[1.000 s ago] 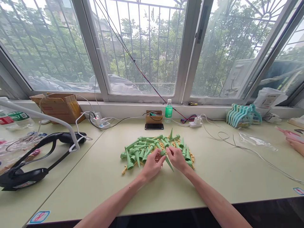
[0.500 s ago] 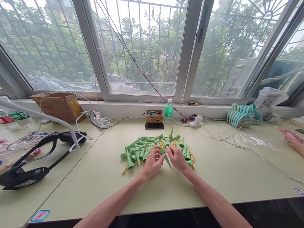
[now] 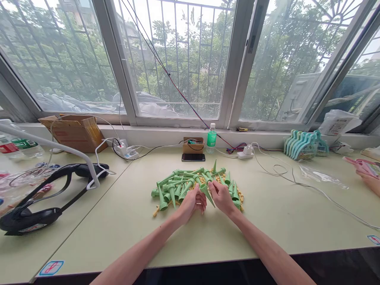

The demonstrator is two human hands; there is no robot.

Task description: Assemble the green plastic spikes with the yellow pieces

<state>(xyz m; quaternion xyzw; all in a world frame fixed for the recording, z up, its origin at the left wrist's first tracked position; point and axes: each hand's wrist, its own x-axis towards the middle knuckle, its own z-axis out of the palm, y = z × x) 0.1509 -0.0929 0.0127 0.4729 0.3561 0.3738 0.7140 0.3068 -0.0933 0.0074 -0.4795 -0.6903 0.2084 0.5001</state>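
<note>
A green plastic watering spike is tilted between my hands, its wide end up toward the left and its point down to the right. My right hand pinches it near the wide end with thumb and forefinger. My left hand is just left of the spike, fingers curled and thumb tip forward at the pile; what its fingertips hold, if anything, is hidden. Beyond both hands lies a pile of green spikes, with small yellow pieces scattered among and beside them.
Behind the pile are a phone, a small cardboard box and a green-labelled bottle. A black headset-like strap frame lies left. At right are teal hangers, a white cable and another person's hand with a pink item.
My left hand has shifted slightly down and off the spike's wide end, its fingers curling more. The spike has turned a little, its opening now showing. At right, the other person's pink item has come further into view.
</note>
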